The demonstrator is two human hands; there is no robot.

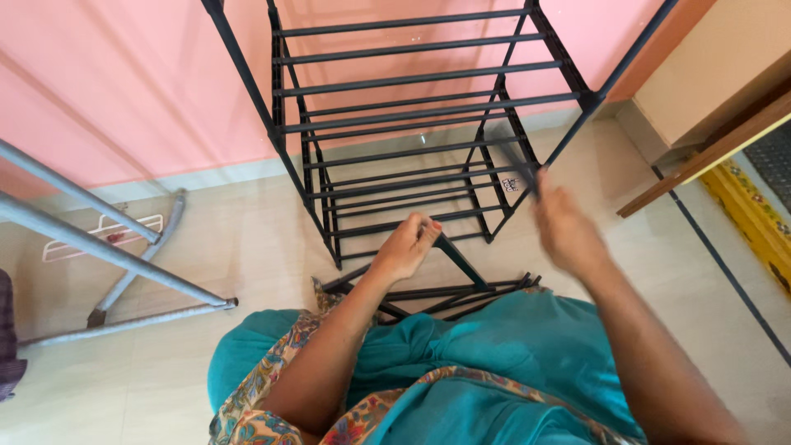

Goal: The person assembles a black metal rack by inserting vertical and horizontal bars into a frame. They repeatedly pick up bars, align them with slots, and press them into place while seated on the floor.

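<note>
The left hand (pixel 406 245) is closed around a thin black rod (pixel 458 259) that slants down and to the right from the fingers toward the floor (pixel 239 239). The right hand (pixel 567 231) is raised and blurred; it seems to pinch another dark rod (pixel 527 180) near its upper end, but I cannot tell how firmly, or whether the fingers are closed at all

The rod in the left hand sits low in front of the person's knees, just above a loose bundle of black rods (pixel 461 295) lying flat on the floor. Beyond it a black shelf rack (pixel 412 107) of the same tubing stands upright against the pink wall (pixel 124 91). To the left stands a grey metal stand (pixel 124 255)

Judging by its thinness, the rod looks light and stiff, probably hollow metal tube with a smooth painted skin that could slip in a loose grip. It should carry easily in one hand, though a hold at one end leaves the far tip free to swing. A grip nearer the middle would steady it; a grip near the end suits aiming the tip into a joint. The standing rack looks light too, and likely to wobble or shift if pushed, so it is best braced at a corner post or connector rather than by a thin crossbar
</note>
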